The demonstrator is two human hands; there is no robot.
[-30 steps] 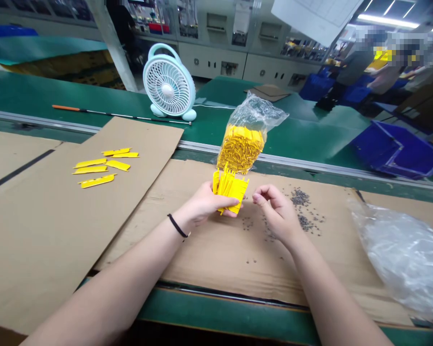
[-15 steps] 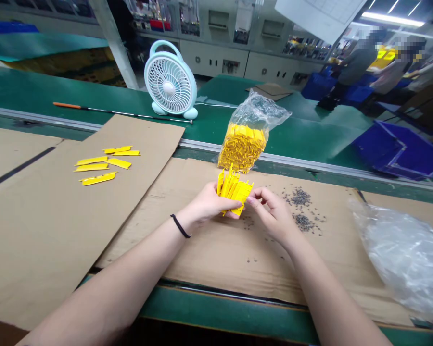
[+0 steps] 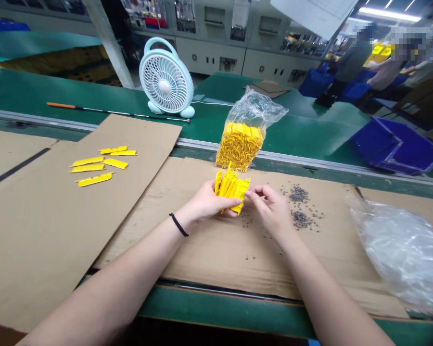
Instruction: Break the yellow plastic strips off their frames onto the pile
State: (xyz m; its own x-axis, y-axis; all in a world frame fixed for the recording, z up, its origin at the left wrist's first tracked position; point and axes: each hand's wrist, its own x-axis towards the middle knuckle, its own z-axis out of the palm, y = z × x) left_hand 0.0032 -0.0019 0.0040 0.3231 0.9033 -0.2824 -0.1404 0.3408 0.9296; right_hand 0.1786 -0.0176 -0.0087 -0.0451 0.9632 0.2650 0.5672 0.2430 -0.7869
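Note:
A bunch of thin yellow plastic strips [image 3: 233, 188] is gripped in my left hand [image 3: 213, 202], its thumb across the front. My right hand [image 3: 272, 211] is at the right edge of the bunch, thumb and forefinger pinched together by the outermost strip. Whatever sits between those fingertips is too small to make out. Right of that hand, small dark metal pieces [image 3: 299, 194] lie in two loose piles, with a few scattered nearby. Just beyond the bunch stands a clear plastic bag [image 3: 241, 139] packed with more yellow strips.
Several yellow strips [image 3: 95, 179] rest on a cardboard sheet [image 3: 104, 230] at left. A crumpled clear bag [image 3: 404, 250] lies at right. Behind are a light-blue fan [image 3: 166, 81], an orange-handled rod [image 3: 94, 110] and a blue bin [image 3: 397, 144]. People [image 3: 357, 55] work in the background.
The view has shifted slightly. Both hands keep nearly the same pose around the yellow bunch, with the right fingertips still at its right edge.

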